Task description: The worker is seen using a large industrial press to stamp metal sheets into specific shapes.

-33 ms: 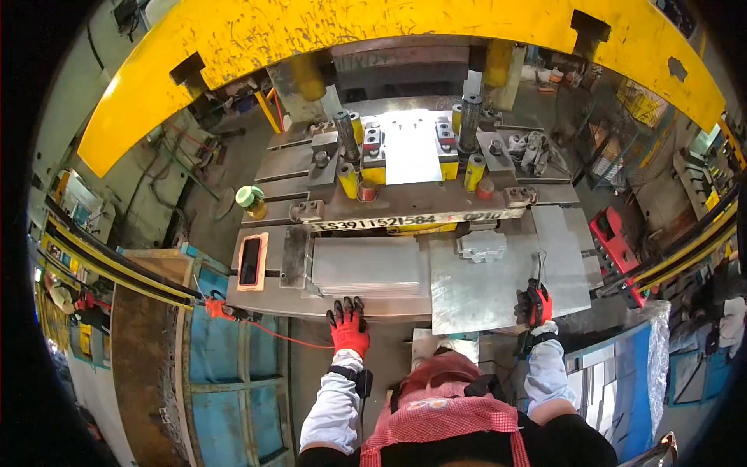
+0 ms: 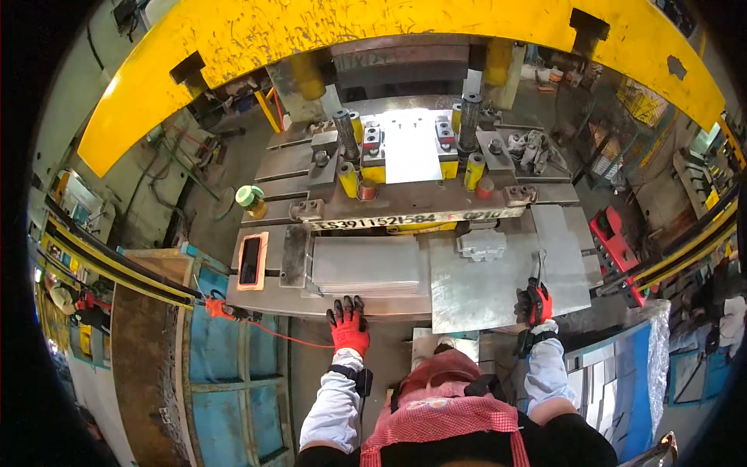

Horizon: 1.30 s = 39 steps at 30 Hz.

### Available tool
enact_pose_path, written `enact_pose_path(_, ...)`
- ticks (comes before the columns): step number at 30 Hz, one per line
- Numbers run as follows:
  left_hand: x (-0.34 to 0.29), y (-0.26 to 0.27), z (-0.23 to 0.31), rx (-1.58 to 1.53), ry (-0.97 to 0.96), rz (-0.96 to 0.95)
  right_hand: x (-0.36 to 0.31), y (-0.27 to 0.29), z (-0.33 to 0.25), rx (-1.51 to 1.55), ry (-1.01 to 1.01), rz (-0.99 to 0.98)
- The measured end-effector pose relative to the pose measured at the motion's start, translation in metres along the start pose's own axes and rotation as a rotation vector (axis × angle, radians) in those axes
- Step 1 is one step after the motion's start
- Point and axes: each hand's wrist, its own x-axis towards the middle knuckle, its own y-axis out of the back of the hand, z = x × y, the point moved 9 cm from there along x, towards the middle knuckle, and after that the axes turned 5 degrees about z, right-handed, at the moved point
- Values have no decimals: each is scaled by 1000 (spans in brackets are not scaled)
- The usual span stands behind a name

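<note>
My left hand (image 2: 348,325), in a red glove with black fingers, lies with spread fingers at the front edge of the press table (image 2: 381,306). Just beyond it sits a stack of thin flat metal sheets (image 2: 366,261). My right hand (image 2: 535,303), gloved alike, is closed round a slender tool with a thin metal rod (image 2: 541,265) pointing away from me. Its grip end is hidden in the fingers. Under that hand is a broad metal plate (image 2: 467,292), with a small stack of cut metal pieces (image 2: 483,244) on its far part. A bright sheet (image 2: 412,152) lies in the die.
Over the die arches the yellow press frame (image 2: 405,19). Guide posts (image 2: 469,121) flank the die. A phone (image 2: 250,261) lies at the table's left, near a green-capped bottle (image 2: 250,199). A red control box (image 2: 615,241) stands right. Striped bars (image 2: 677,257) run along both sides.
</note>
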Motion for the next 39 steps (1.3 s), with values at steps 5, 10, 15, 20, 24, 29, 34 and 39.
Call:
enact_pose_path(5,2,4,3,-9,24,-28,-3,2,-13,-124,169,51)
enact_pose_path(10,3,10,3,-18,14,35,-7,-8,-13,-33,156,12)
enact_pose_path(15,0,1,-3,-14,23,17,-18,-12,-17,-71,183,124)
enact_pose_path(20,1,3,0,-2,-4,59,-4,-6,-2,66,61,-56)
enact_pose_path(24,0,6,1,-11,11,31,0,-4,-1,94,70,-64)
enact_pose_path(29,1,-2,-1,-16,32,-40,1,-4,-3,33,92,-59)
enact_pose_path(34,0,-6,-5,-25,36,-55,-7,-5,-11,-19,166,48)
enact_pose_path(39,-1,-7,-4,-5,21,-66,1,3,-5,4,138,14)
